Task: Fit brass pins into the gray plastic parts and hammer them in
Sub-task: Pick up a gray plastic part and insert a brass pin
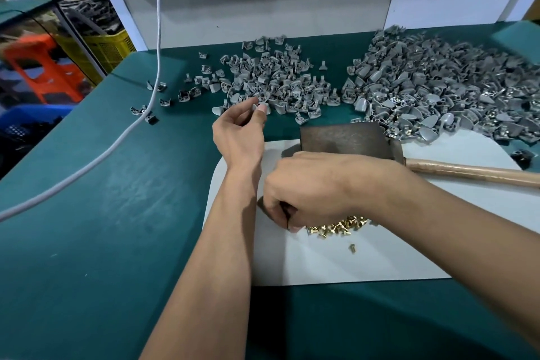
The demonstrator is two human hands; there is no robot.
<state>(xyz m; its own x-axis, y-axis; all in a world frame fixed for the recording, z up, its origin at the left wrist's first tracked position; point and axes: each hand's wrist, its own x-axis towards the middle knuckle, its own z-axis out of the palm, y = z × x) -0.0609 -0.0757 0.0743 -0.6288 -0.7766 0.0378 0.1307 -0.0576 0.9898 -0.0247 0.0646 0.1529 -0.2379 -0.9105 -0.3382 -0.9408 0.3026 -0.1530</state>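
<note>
Our right hand (pixel 306 184) curls its fingers into the brass pins (pixel 339 226).
Beyond the pins, our left hand (pixel 238 126) pinches one gray part (pixel 262 107); judging by the heaps, most fitting and hammering remains.

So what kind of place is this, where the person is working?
Most likely a small factory workbench. Big heaps of the same gray parts cover a green table, with a pile of brass pins and a hammer beside them. Crates sit behind.
</note>
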